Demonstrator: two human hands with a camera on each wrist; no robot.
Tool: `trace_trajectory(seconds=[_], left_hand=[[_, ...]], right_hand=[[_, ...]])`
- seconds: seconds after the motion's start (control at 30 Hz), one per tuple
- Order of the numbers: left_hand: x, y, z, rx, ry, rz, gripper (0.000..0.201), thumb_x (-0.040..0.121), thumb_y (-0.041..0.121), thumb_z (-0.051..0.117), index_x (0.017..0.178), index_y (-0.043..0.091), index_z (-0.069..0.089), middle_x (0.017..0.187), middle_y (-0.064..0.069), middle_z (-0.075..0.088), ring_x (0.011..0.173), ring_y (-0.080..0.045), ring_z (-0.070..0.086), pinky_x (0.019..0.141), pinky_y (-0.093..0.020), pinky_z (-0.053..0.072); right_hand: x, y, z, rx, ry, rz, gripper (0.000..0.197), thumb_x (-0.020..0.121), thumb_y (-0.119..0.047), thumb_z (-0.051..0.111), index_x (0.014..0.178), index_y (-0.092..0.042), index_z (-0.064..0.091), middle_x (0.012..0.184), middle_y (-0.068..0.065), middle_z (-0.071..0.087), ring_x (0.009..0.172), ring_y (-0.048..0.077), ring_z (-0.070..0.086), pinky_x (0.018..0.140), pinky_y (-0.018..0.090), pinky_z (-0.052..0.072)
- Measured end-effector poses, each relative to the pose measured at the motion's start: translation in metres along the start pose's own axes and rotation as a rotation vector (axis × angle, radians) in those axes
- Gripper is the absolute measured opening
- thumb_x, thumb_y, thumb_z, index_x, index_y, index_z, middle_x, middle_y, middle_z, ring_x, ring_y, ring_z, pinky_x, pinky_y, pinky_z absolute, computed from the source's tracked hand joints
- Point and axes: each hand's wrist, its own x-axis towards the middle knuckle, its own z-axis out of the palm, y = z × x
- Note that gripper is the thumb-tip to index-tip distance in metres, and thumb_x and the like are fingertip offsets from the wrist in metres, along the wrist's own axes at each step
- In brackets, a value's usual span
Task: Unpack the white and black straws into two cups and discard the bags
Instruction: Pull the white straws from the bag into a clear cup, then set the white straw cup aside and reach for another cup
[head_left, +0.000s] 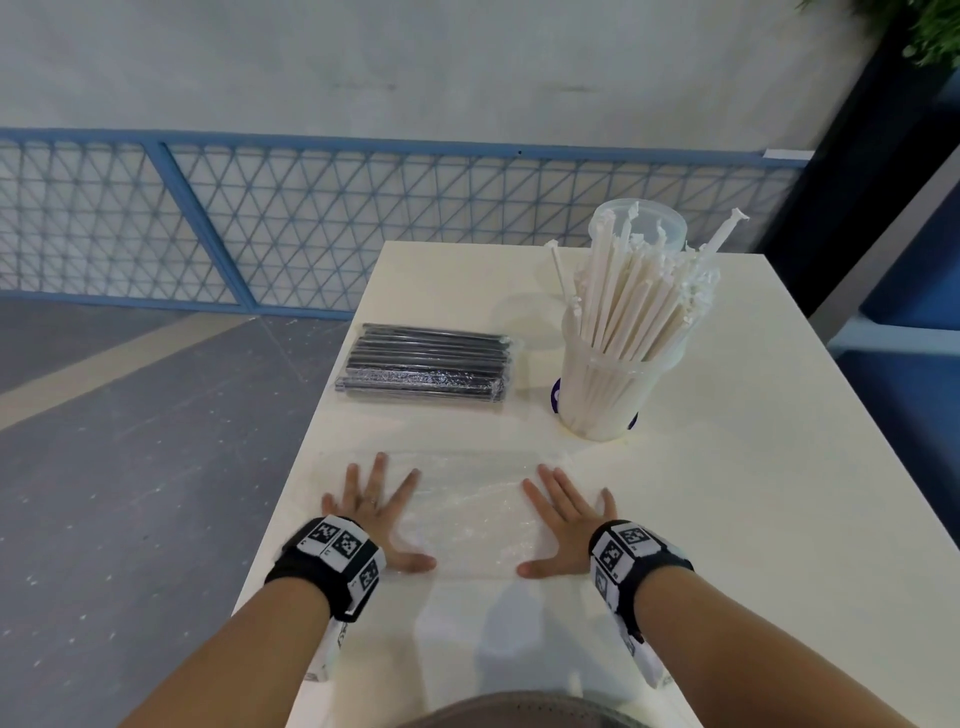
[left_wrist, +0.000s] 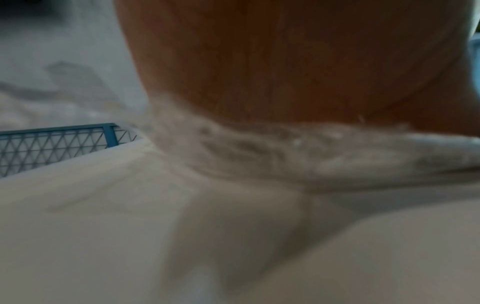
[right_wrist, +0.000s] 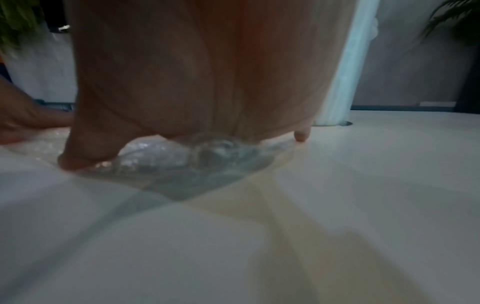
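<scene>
An empty clear plastic bag (head_left: 467, 509) lies flat on the white table (head_left: 779, 467). My left hand (head_left: 376, 512) presses its left end with fingers spread straight. My right hand (head_left: 563, 514) presses its right end the same way. The crinkled bag (left_wrist: 259, 148) shows under my left palm, and the bag (right_wrist: 182, 160) bulges under my right palm. A clear cup (head_left: 608, 384) full of white straws (head_left: 639, 306) stands at the right. Behind it stands a second clear cup (head_left: 644, 223). A sealed bag of black straws (head_left: 426, 369) lies beyond my left hand.
The table's left edge (head_left: 311, 441) runs close beside my left hand, with grey floor below. A blue mesh fence (head_left: 363, 223) stands beyond the table. A dark pillar and a plant (head_left: 930, 36) are at the far right.
</scene>
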Motion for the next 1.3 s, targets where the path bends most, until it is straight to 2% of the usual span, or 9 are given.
trace_trajectory(seconds=[0.23, 0.33, 0.4, 0.53, 0.7, 0.83, 0.97, 1.13, 1.3], left_hand=[[-0.013, 0.019, -0.046, 0.272, 0.105, -0.021, 0.123, 0.052, 0.085, 0.056, 0.146, 0.033, -0.004, 0.157, -0.017, -0.004, 0.143, -0.041, 0.005, 0.109, -0.063, -0.012], [-0.027, 0.051, -0.104, 0.087, 0.437, 0.119, 0.11, 0.057, 0.079, 0.059, 0.141, 0.022, 0.018, 0.149, -0.011, 0.028, 0.135, -0.028, 0.034, 0.114, -0.055, 0.0], [-0.033, 0.074, -0.142, -0.178, 0.602, 0.275, 0.106, 0.058, 0.069, 0.068, 0.137, 0.015, 0.024, 0.14, -0.009, 0.035, 0.127, -0.025, 0.04, 0.114, -0.043, 0.022], [-0.024, 0.117, -0.198, -0.528, 0.511, 0.455, 0.121, 0.056, 0.048, 0.082, 0.144, 0.011, 0.008, 0.148, -0.012, 0.024, 0.133, -0.022, 0.036, 0.109, -0.035, 0.033], [0.015, 0.151, -0.227, -0.495, 0.288, 0.436, 0.125, 0.054, 0.048, 0.084, 0.146, 0.011, 0.008, 0.15, -0.006, 0.028, 0.138, -0.022, 0.03, 0.113, -0.037, 0.028], [0.035, 0.167, -0.227, -0.542, 0.103, 0.528, 0.136, 0.039, 0.058, 0.085, 0.146, 0.017, 0.011, 0.149, 0.0, 0.031, 0.138, -0.019, 0.03, 0.114, -0.034, 0.026], [0.042, 0.184, -0.228, -0.542, 0.097, 0.65, 0.111, 0.044, 0.053, 0.087, 0.139, 0.021, 0.037, 0.137, 0.005, 0.046, 0.132, -0.019, 0.04, 0.112, -0.037, 0.029], [0.039, 0.197, -0.232, -0.325, 0.315, 0.638, 0.114, 0.041, 0.053, 0.069, 0.143, 0.029, 0.024, 0.154, 0.001, 0.016, 0.143, -0.015, 0.009, 0.115, -0.044, -0.012], [0.043, 0.196, -0.244, -0.714, 0.316, 0.766, 0.116, 0.036, 0.044, 0.081, 0.136, 0.014, 0.032, 0.127, 0.0, 0.052, 0.112, -0.008, 0.052, 0.098, -0.017, 0.043]], right_hand=[[-0.017, 0.001, -0.012, 0.045, 0.129, 0.014, 0.107, 0.075, -0.074, 0.046, 0.146, -0.026, -0.018, 0.155, 0.0, -0.025, 0.144, 0.017, -0.02, 0.112, 0.057, -0.01], [-0.036, 0.002, -0.032, 0.305, 0.549, -0.013, 0.074, 0.083, -0.061, 0.05, 0.143, -0.027, 0.024, 0.152, -0.005, 0.029, 0.14, 0.01, 0.026, 0.114, 0.052, -0.005], [-0.05, 0.006, -0.048, 0.596, 0.906, -0.014, 0.044, 0.081, -0.045, 0.064, 0.115, -0.025, 0.047, 0.117, -0.01, 0.055, 0.107, 0.01, 0.056, 0.113, 0.052, 0.021], [-0.069, 0.032, -0.086, 0.905, 1.387, 0.097, 0.057, 0.07, -0.026, 0.079, 0.112, -0.008, 0.045, 0.109, 0.001, 0.043, 0.093, 0.019, 0.054, 0.085, 0.035, 0.047], [-0.074, 0.077, -0.136, 0.973, 1.112, 0.169, 0.099, 0.068, -0.034, 0.08, 0.144, -0.01, 0.02, 0.149, 0.006, 0.024, 0.134, 0.017, 0.032, 0.104, 0.026, 0.027], [-0.063, 0.098, -0.158, 1.013, 0.887, -0.109, 0.093, 0.062, -0.031, 0.085, 0.139, -0.019, 0.033, 0.138, 0.001, 0.047, 0.128, 0.015, 0.046, 0.108, 0.035, 0.035], [-0.041, 0.105, -0.156, 1.003, 0.89, -0.107, 0.108, 0.042, -0.06, 0.086, 0.134, -0.027, 0.039, 0.13, -0.006, 0.054, 0.122, 0.013, 0.051, 0.103, 0.043, 0.043], [-0.038, 0.084, -0.156, 0.99, 1.115, -0.077, 0.102, 0.052, -0.036, 0.088, 0.136, -0.013, 0.034, 0.114, -0.016, 0.047, 0.116, 0.012, 0.049, 0.088, 0.015, 0.041], [-0.049, 0.079, -0.17, 1.047, 1.183, -0.113, 0.077, 0.071, -0.02, 0.079, 0.132, -0.013, 0.033, 0.106, -0.019, 0.05, 0.1, 0.005, 0.05, 0.072, 0.002, 0.041]])
